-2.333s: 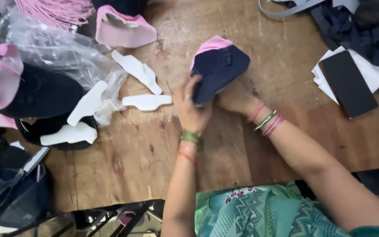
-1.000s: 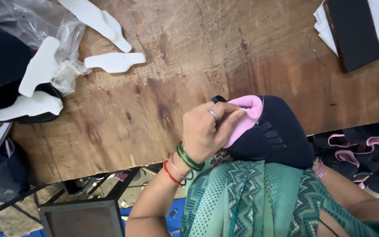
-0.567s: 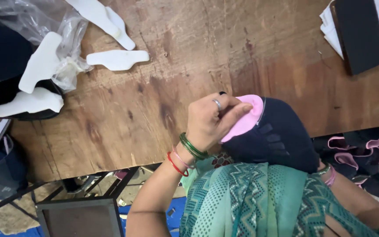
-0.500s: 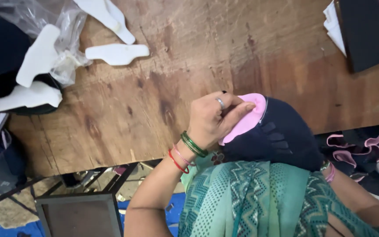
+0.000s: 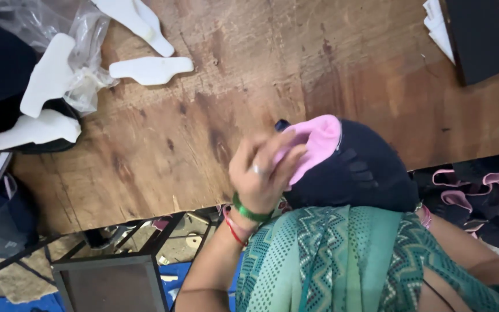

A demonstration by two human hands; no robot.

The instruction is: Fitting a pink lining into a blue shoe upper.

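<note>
A navy shoe upper point(image 5: 365, 170) with a pink lining point(image 5: 319, 141) is held over the near edge of the wooden table point(image 5: 215, 115), close to my body. My left hand point(image 5: 264, 173), with a ring and green and red bangles, grips the pink lining at the upper's left side, fingers curled over it. My right hand is hidden behind the upper. Only its wrist with bangles point(image 5: 425, 216) shows at the upper's lower right.
White shaped insert pieces point(image 5: 151, 69) lie at the table's back left, some by a clear plastic bag point(image 5: 88, 34) and dark fabric. A flat black piece point(image 5: 477, 34) rests on white sheets at the back right. More navy and pink uppers point(image 5: 475, 190) are piled low right. A metal frame point(image 5: 111, 283) stands below.
The upper has come from the middle of the table to its near edge, against my body. In the last half second my left fingers shifted slightly on the pink lining.
</note>
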